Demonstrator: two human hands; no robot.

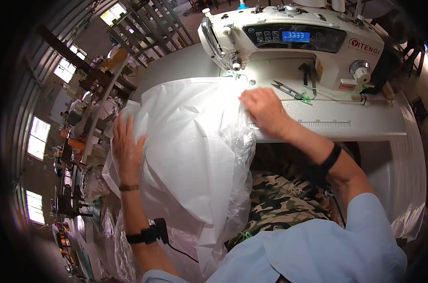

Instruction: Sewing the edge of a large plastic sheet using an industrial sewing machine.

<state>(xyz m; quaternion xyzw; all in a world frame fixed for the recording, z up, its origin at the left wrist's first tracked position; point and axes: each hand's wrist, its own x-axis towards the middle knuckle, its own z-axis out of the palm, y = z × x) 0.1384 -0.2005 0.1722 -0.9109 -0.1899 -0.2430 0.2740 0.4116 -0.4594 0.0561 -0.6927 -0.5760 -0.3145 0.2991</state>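
Bright windows (38,137) along left wall (36,175)

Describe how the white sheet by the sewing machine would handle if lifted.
The white sheet would probably flop, since it drapes in loose folds. It looks thin, so likely light. Its creases suggest it may crumple easily.

We have the sewing machine (289,49) toward the back of the worktop (329,111), its needle end above the far edge of the sheet (183,155), which hangs over the worktop's front edge toward our lap. Our left fingers (121,124) lie along the sheet's left side, our right fingers (252,100) at its far right corner. Beyond and right of these, we have snips (285,89) before the machine.
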